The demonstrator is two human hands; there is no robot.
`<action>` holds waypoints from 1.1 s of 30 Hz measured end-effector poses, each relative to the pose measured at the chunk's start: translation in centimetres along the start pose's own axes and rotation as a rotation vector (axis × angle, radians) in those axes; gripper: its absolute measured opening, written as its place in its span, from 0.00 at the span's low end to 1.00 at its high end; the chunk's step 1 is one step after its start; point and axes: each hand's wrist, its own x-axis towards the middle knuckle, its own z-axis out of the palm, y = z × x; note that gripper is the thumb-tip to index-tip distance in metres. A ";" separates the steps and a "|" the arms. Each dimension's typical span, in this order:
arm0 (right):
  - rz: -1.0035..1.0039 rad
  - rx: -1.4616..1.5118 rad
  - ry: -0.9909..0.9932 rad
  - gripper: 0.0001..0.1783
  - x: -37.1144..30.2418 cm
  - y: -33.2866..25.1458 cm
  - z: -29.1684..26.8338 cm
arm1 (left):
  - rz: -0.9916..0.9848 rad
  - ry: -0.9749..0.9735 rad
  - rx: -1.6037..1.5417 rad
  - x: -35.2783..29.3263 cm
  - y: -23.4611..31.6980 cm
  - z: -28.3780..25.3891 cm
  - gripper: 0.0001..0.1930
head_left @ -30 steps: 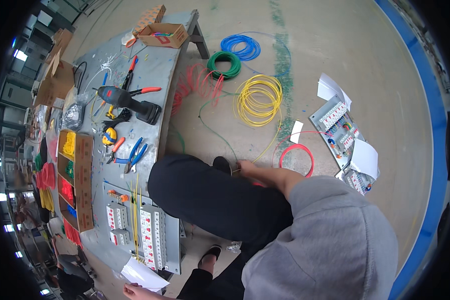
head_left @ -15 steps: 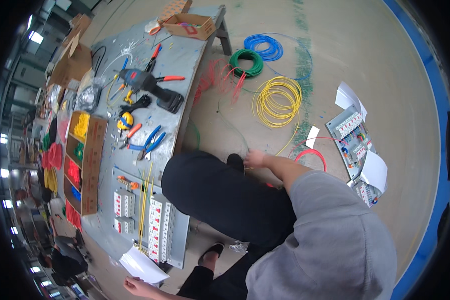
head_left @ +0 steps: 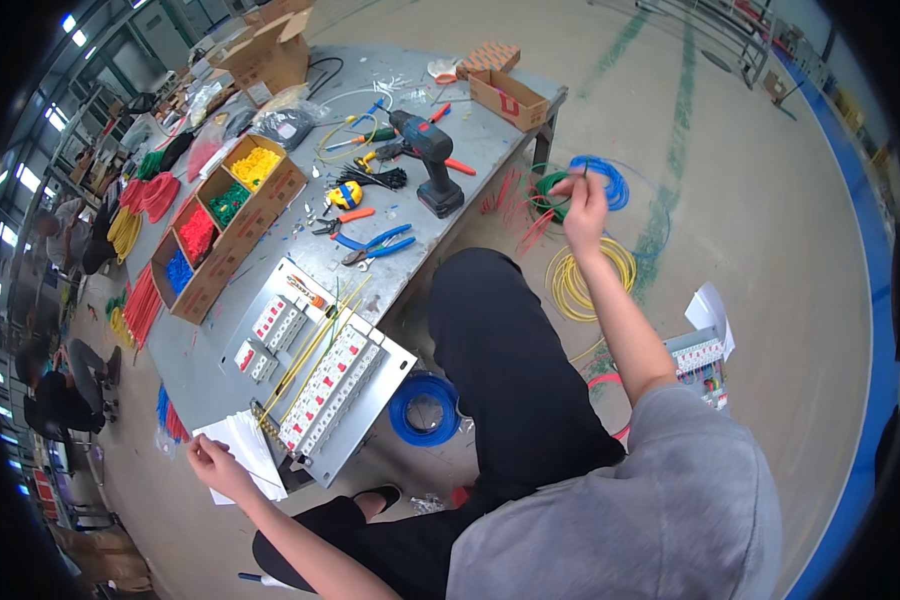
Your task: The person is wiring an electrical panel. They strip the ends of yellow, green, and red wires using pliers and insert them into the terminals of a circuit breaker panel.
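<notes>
My right hand (head_left: 582, 205) is raised off the table's right edge, thumb and fingers pinched together. A small dark tip shows at its fingertips; what it belongs to I cannot make out. At lower left, my left hand (head_left: 218, 468) is held with curled fingers over white paper sheets (head_left: 240, 440) at the table's near corner. Whatever its fingers hold is too small to tell. Between my hands lies a metal mounting plate (head_left: 395, 362) with a long row of white circuit breakers (head_left: 325, 395) and two shorter groups. Yellow wires (head_left: 305, 365) and a green one run across it.
On the table (head_left: 410, 265) lie a cordless drill (head_left: 432, 160), blue-handled pliers (head_left: 380, 243), a yellow tape measure (head_left: 346, 195) and a divided cardboard box (head_left: 232, 245) of coloured small parts. Wire coils, blue (head_left: 410, 437) and yellow (head_left: 560, 285), and another breaker panel (head_left: 700, 360) are on the floor.
My right hand has risen from low beside my knee to above the floor coils. My left hand has moved up and left over the paper. The view has turned, bringing the blue coil under the table into sight.
</notes>
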 end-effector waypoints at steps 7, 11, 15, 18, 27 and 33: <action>-0.098 0.487 -0.468 0.12 13.0 -18.9 3.9 | -0.001 -0.065 -0.229 -1.0 2.7 0.2 0.08; -0.296 0.715 -0.807 0.14 10.4 -27.2 9.7 | -0.041 -0.093 -0.502 -2.5 6.0 0.1 0.08; -0.352 0.470 -1.112 0.23 0.9 -29.0 16.0 | -0.142 -0.144 -0.744 -5.9 8.6 1.3 0.09; -0.336 0.088 -1.260 0.17 -6.8 -23.8 19.3 | -0.297 -0.294 -0.762 -9.3 9.4 6.1 0.11; -0.121 -0.056 -1.540 0.14 -13.1 -25.1 23.3 | -0.597 -0.268 -0.975 -11.4 12.7 11.0 0.15; -0.039 -0.139 -1.667 0.15 -15.6 -26.5 24.9 | -0.596 -0.253 -0.920 -10.8 12.0 10.1 0.16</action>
